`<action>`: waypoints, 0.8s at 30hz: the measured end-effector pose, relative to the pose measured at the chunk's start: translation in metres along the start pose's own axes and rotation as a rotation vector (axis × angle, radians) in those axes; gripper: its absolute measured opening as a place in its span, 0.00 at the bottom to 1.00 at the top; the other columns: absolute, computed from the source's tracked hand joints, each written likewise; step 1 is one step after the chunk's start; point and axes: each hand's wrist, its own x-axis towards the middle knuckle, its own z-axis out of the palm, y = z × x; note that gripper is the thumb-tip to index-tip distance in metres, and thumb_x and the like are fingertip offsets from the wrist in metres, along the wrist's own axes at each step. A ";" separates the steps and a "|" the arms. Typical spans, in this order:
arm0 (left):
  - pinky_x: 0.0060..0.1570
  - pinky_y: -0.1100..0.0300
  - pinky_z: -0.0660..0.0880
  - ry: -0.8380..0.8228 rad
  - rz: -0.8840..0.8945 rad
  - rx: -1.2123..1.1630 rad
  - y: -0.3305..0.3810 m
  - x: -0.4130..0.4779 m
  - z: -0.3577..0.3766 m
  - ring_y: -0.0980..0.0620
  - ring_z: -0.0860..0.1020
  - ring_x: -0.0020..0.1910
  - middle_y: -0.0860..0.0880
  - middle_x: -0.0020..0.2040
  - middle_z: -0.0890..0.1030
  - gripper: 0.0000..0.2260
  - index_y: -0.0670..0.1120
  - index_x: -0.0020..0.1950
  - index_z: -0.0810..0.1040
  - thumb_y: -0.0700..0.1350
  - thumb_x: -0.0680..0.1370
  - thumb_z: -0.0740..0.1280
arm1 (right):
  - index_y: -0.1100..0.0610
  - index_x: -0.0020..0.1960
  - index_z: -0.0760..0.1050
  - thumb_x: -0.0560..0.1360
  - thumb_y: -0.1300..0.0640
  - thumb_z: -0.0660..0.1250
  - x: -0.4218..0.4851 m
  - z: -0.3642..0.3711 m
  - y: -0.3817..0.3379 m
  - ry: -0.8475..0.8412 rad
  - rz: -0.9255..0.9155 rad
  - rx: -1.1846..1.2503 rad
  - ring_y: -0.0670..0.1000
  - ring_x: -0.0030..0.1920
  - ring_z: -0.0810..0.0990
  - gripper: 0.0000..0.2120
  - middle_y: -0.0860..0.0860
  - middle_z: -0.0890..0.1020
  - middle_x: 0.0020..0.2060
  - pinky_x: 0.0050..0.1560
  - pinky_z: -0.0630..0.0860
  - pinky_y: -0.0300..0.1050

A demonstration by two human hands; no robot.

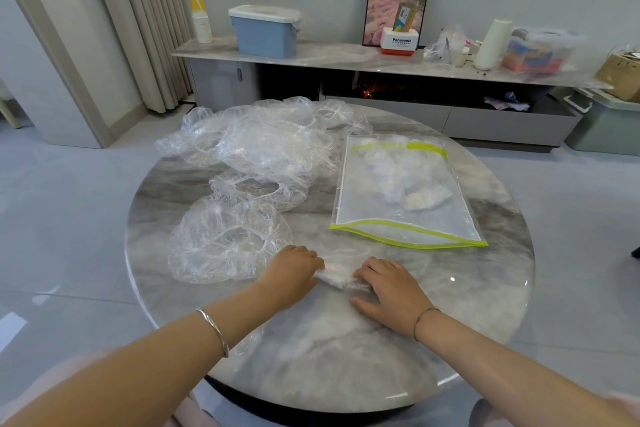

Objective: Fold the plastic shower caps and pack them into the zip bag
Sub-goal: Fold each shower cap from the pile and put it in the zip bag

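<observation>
Palm-down, the left hand (294, 269) and right hand (389, 293) are pressing nearly straight fingers onto a folded shower cap (337, 277), gripping nothing, at the round table's (311, 360) six o'clock.

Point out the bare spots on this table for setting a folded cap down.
Bare marble: the near side of the table, closest to you, and right of the zip bag toward the rim. Crowded: the far left, under the loose shower caps.

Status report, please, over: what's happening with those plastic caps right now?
Left hand and right hand press one cap on table. Bag holds a few caps; pile beyond. Nothing between cap and bag.
</observation>
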 end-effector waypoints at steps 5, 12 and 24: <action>0.42 0.58 0.66 0.032 -0.199 -0.378 -0.004 -0.001 -0.004 0.47 0.75 0.45 0.47 0.42 0.78 0.10 0.45 0.48 0.76 0.50 0.80 0.61 | 0.51 0.38 0.70 0.74 0.52 0.64 0.003 0.000 -0.001 0.059 0.196 0.199 0.50 0.42 0.71 0.07 0.45 0.72 0.36 0.46 0.61 0.42; 0.45 0.59 0.71 -0.070 -0.333 -0.564 -0.003 -0.005 0.001 0.50 0.76 0.43 0.54 0.37 0.75 0.08 0.47 0.52 0.75 0.50 0.79 0.64 | 0.50 0.34 0.70 0.74 0.53 0.69 0.007 0.003 0.003 -0.005 0.481 0.606 0.47 0.33 0.73 0.12 0.45 0.75 0.28 0.42 0.70 0.42; 0.73 0.59 0.42 -0.183 0.242 -0.044 -0.005 -0.013 0.005 0.55 0.48 0.77 0.55 0.78 0.50 0.37 0.55 0.78 0.49 0.65 0.71 0.32 | 0.50 0.36 0.69 0.69 0.55 0.73 0.013 0.003 0.006 0.030 0.588 0.592 0.46 0.33 0.75 0.13 0.45 0.76 0.26 0.42 0.71 0.44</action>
